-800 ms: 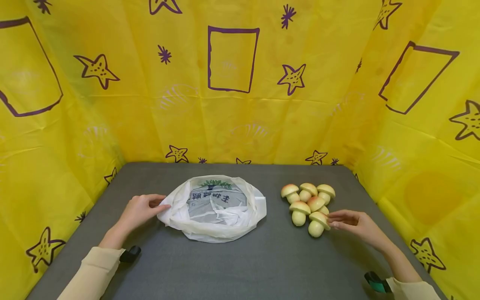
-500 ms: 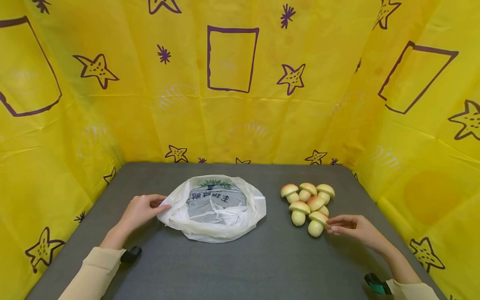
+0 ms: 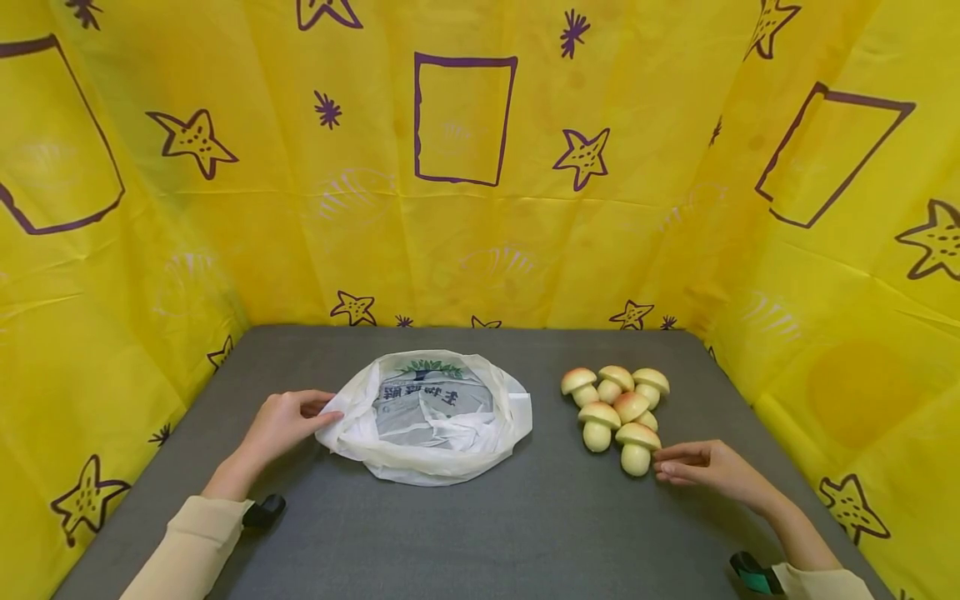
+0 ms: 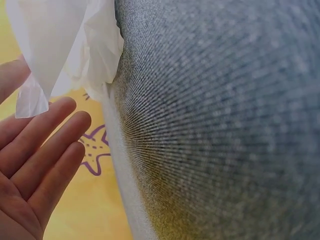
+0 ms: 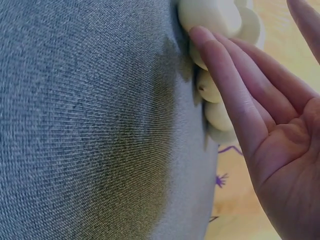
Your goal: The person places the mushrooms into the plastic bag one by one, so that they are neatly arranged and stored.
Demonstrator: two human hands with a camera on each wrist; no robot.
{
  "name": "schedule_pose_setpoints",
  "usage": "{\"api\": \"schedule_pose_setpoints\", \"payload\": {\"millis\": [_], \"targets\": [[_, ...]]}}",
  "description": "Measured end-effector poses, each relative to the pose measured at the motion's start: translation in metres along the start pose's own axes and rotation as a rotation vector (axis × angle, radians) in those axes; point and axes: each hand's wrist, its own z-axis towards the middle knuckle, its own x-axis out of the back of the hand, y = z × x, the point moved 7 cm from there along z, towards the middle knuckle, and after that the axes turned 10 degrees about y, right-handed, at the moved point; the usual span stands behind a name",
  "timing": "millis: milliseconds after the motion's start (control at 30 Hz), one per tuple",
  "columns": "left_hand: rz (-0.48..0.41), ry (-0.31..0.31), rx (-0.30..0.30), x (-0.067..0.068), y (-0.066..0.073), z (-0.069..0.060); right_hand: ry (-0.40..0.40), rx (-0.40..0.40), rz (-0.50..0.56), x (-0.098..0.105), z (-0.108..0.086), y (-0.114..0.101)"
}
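Observation:
My left hand [image 3: 283, 423] pinches the left rim of a white plastic bag [image 3: 442, 463] between thumb and forefinger. In the left wrist view, a fold of the plastic bag [image 4: 45, 45] passes between them while the other fingers extend loosely. The bag's mouth faces up, showing printed characters and green leaves inside. To its right lies a cluster of toy mushrooms [image 3: 597, 414] with cream stems and orange-tinged caps. My right hand [image 3: 708, 468] has its fairly straight fingertips against the nearest mushroom [image 3: 636, 457]. In the right wrist view, the fingers [image 5: 232, 85] lie alongside the pale mushroom [image 5: 210, 15], thumb apart.
Everything lies on a dark grey cloth-covered table [image 3: 465, 542]. Yellow curtains [image 3: 480, 233] with purple starfish and frames drawn on them enclose the back and both sides. Black bands [image 3: 264, 510] show at the wrists.
My right hand has moved slightly nearer to me along the mushroom's side. The nearest mushroom has turned so its stem points more toward me. My left hand and the bag barely differ.

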Motion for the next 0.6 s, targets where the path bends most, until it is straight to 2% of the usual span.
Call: {"api": "schedule_pose_setpoints", "payload": {"millis": [233,400,600], "targets": [[-0.026,-0.022,0.034,-0.003,-0.005,-0.002,0.004,-0.055,-0.013,0.002,0.002,0.011],[-0.051,-0.039,0.063,-0.005,-0.007,-0.003,-0.008,-0.050,0.006,0.001,0.005,0.014],[-0.076,-0.043,0.066,-0.005,-0.005,-0.003,-0.010,-0.061,0.005,0.000,0.009,0.017]]}}
